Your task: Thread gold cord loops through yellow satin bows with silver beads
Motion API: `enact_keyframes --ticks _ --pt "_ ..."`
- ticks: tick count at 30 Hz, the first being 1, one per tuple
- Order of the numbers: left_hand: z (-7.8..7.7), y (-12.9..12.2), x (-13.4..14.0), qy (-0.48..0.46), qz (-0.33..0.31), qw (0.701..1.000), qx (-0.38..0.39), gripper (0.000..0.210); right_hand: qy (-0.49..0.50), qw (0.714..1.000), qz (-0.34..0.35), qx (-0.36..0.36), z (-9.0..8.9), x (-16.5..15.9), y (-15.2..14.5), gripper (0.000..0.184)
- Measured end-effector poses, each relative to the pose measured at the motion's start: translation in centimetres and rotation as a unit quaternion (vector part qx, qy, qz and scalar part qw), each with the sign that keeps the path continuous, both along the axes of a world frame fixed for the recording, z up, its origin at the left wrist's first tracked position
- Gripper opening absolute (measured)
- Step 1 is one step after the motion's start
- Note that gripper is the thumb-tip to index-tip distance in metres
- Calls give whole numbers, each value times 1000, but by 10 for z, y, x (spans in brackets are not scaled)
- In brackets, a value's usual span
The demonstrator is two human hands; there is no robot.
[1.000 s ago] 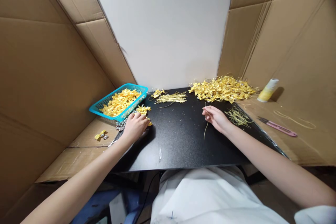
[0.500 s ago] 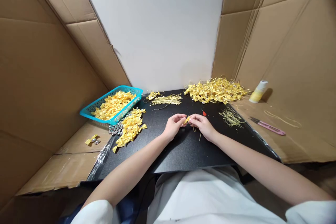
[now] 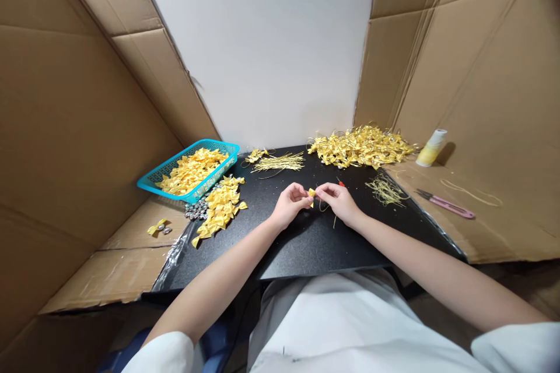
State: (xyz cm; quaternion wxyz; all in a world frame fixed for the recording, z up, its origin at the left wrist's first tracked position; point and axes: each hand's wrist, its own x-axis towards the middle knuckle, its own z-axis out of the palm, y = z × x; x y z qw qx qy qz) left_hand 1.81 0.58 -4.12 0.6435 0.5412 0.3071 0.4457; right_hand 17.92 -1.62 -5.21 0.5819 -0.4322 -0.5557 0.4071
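Over the black table [image 3: 280, 256], my left hand [image 3: 289, 207] pinches a small yellow ribbon bow [image 3: 311, 192] between thumb and fingers. Close on its right, my right hand [image 3: 340, 203] has thumb and forefinger pressed together at the bow's edge. A thin gold cord [image 3: 335, 221] hangs down below the right fingers, apparently held there; the pinch itself is too small to make out fully. Just behind the right hand lies a small red-handled tool [image 3: 341, 183], partly covered by the fingers.
Left: a blue basket [image 3: 144, 182] of yellow bows, a bow pile [image 3: 221, 207] and silvery beads [image 3: 195, 210]. Back: cut gold cords [image 3: 282, 162] and a corded bow heap [image 3: 363, 148]. Right: tangled thread [image 3: 387, 190], pink-handled snips [image 3: 450, 206] and a cone [image 3: 432, 148]. Cardboard walls [image 3: 494, 87] flank the table.
The bow has turned in my left fingers and shows more of its yellow face. My right fingers have shifted slightly upward beside it. The whole view has moved a little.
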Motion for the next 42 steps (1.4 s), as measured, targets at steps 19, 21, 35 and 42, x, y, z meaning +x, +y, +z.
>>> enact_keyframes --ticks 19,21,35,42 --pt "4 -2 -3 -85 -26 992 -89 38 -236 958 -5 160 15 10 -17 15" --pt "4 -2 -3 -85 -35 992 -90 38 -235 959 -8 161 15 10 -17 15" --pt "3 -2 -3 -82 -50 991 -92 35 -233 958 -9 169 16 9 -19 15" --pt "2 -2 -4 -79 -52 991 -93 35 -224 961 -7 163 16 10 -18 14"
